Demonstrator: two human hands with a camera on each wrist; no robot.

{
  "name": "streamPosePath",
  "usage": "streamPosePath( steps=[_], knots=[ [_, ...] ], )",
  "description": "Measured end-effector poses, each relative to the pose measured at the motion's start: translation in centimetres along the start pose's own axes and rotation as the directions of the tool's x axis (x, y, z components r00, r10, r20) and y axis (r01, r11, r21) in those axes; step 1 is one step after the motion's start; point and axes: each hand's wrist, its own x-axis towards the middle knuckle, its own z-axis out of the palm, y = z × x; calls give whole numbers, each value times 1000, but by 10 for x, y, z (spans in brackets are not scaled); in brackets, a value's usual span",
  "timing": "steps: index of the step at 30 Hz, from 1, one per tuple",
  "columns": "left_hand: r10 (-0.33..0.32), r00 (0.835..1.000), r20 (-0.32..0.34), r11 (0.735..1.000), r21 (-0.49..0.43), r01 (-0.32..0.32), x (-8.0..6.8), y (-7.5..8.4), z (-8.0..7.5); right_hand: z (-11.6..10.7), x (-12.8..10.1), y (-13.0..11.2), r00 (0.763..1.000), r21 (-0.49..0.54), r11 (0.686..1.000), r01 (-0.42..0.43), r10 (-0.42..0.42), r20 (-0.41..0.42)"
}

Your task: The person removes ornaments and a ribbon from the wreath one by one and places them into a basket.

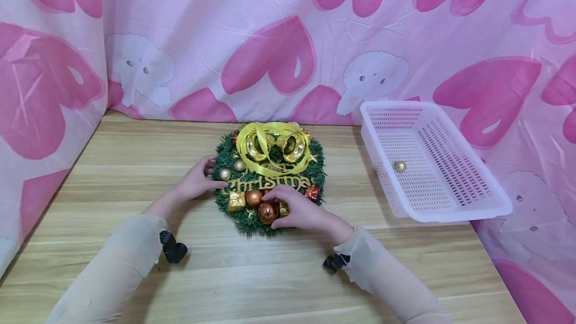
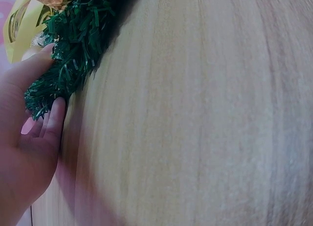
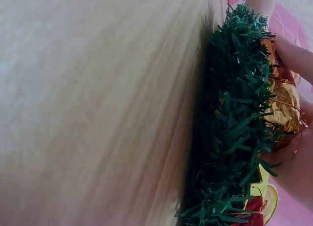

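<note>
Head view: two bare hands meet a decorated wreath lying on a table. The left hand [image 1: 198,181] pinches the wreath's left edge, its thumb above and fingers lower down against the side; the left wrist view shows the thumb pressed into the green tinsel. That grip probably steadies the wreath [image 1: 243,221] so it will not slide while the other hand works. The right hand [image 1: 299,209] is partly closed, thumb and fingers arched around a glossy brown ball [image 1: 267,212] at the wreath's near side. The rounded grip suits the ball's shape; how firm it is, I cannot tell.

Just beside that ball, farther left, sit a copper ball [image 1: 254,197] and a gold gift box [image 1: 236,201]. A red gift box [image 1: 311,192] is on the wreath's right side. Gold lettering reading "Christmas" [image 1: 270,182] crosses the middle, upright to the wearer, so the wreath seems turned for reading from this seat. Beyond it, two gold bells [image 1: 293,146] lie within loops of yellow ribbon [image 1: 265,169] at the far side.

Well apart, a white plastic basket [image 1: 378,164] stands at the right edge of the wood-grain table [image 1: 202,274], likely set there to hold loose ornaments near the right hand. One small gold ball [image 1: 400,166] lies inside, near its left wall. Pink heart-patterned cloth [image 1: 193,39] hangs behind everything.
</note>
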Motion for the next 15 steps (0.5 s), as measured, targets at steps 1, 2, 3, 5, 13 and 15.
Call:
streamPosePath(
  steps=[1, 2, 3, 5, 13, 15],
  knots=[
    [0, 1000, 0, 1000, 0, 0, 0, 0, 0, 0, 0, 0, 1000, -10, 1000, 5, -5, 4],
    [1, 1000, 0, 1000, -1, -1, -1, 1, 0, 0, 0, -1, 1000, -24, 1000, 10, -10, 8],
    [2, 1000, 0, 1000, -1, -2, -1, 1, 1, 0, 0, -1, 1000, -38, 999, 16, -16, 10],
    [-1, 1000, 0, 1000, -4, 1, -1, 2, 1, 1, 1, -1, 1000, -62, 998, 23, -23, 8],
    [1, 1000, 1, 1000, -10, -1, -2, 3, 1, -1, 1, 0, 1000, -44, 999, 30, -30, -4],
    [3, 1000, -3, 1000, -7, -3, -1, 3, 1, -2, 1, 0, 999, -29, 999, 33, -33, -8]
  ],
)
